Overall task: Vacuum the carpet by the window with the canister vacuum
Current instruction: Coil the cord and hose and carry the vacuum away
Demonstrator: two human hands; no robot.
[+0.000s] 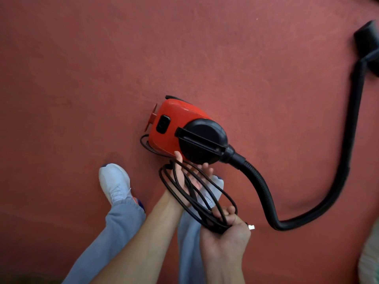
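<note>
A red canister vacuum (176,128) with a black front cap lies on the red carpet (82,68) just ahead of my feet. Its black ribbed hose (258,187) curves right and up to the black floor head (367,44) at the top right edge. A coiled black power cord (207,201) hangs between my hands. My left hand (184,177) is palm up, fingers stretched, with the loops wrapped around it, close to the vacuum's cap. My right hand (227,232) grips the bunched lower end of the coil, and the plug (251,227) sticks out beside it.
My white shoe (114,181) and light blue trouser legs stand on the carpet below the vacuum. A short run of cord lies on the carpet at the vacuum's left rear (145,146). A pale object (371,257) shows at the right edge.
</note>
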